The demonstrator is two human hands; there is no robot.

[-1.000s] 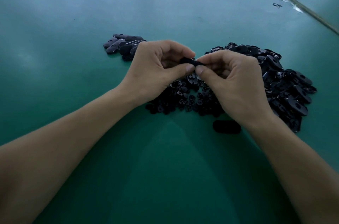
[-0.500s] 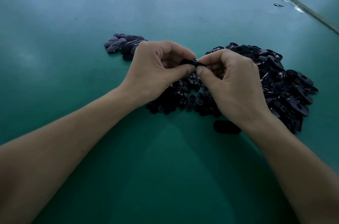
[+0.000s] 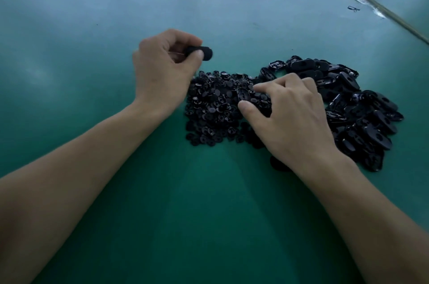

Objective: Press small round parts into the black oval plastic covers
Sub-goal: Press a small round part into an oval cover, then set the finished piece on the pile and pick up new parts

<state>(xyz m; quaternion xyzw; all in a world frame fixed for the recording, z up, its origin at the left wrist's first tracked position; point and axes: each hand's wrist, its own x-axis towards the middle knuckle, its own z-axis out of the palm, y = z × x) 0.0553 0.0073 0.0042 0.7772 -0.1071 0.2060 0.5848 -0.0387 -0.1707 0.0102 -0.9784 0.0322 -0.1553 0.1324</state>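
Left hand (image 3: 167,67) pinches one oval cover (image 3: 201,52) just beyond the round-parts pile (image 3: 213,107), right hand (image 3: 290,116) curls over that pile, can't tell if it grips anything; I'd pick one part, seat it square, then press.
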